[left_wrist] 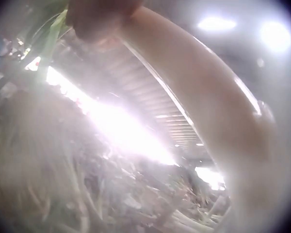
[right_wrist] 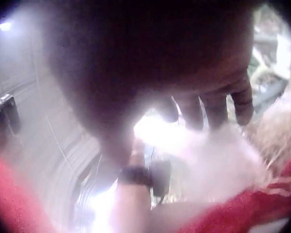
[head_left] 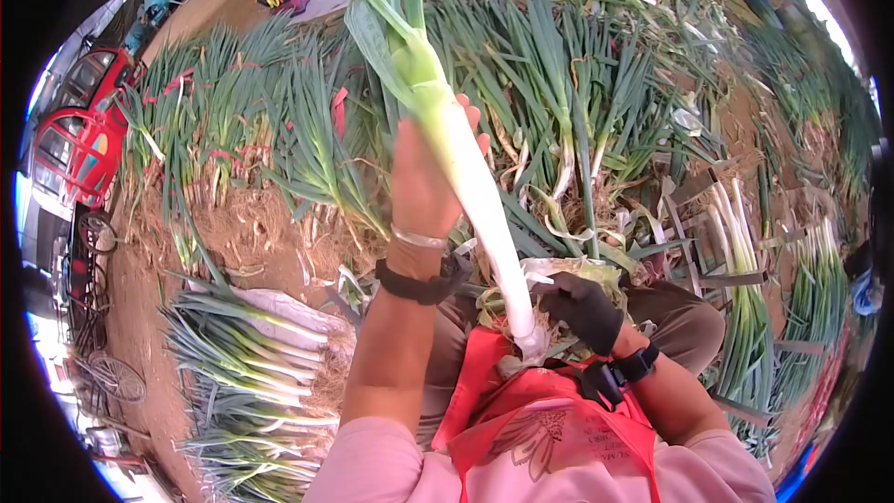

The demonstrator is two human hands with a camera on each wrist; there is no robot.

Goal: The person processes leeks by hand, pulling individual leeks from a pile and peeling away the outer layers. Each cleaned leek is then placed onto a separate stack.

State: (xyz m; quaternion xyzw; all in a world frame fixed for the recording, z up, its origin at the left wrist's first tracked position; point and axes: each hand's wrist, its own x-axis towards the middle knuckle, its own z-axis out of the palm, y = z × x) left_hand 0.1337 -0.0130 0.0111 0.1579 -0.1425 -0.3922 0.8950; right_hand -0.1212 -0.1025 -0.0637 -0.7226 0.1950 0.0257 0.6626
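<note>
My bare left hand (head_left: 421, 182) grips a large leek (head_left: 484, 210) around its upper white part, the green leaves rising past the fingers. Its root end points down toward my lap. In the left wrist view the pale shaft slants down from the dark fingers (left_wrist: 104, 24). My right hand (head_left: 589, 315), in a dark glove with bare fingertips, is beside the lower shaft. From the right wrist view its fingers (right_wrist: 216, 109) hang loosely apart over the bright, blurred white root end. A thin white strip lies at these fingers in the head view.
Bundles of leeks (head_left: 251, 345) lie on a pale sheet at the left, and more stand in rows ahead. Trimmed leeks (head_left: 740, 270) rest among slats at the right. A red apron (head_left: 559, 428) covers my lap. A red vehicle (head_left: 84, 130) stands far left.
</note>
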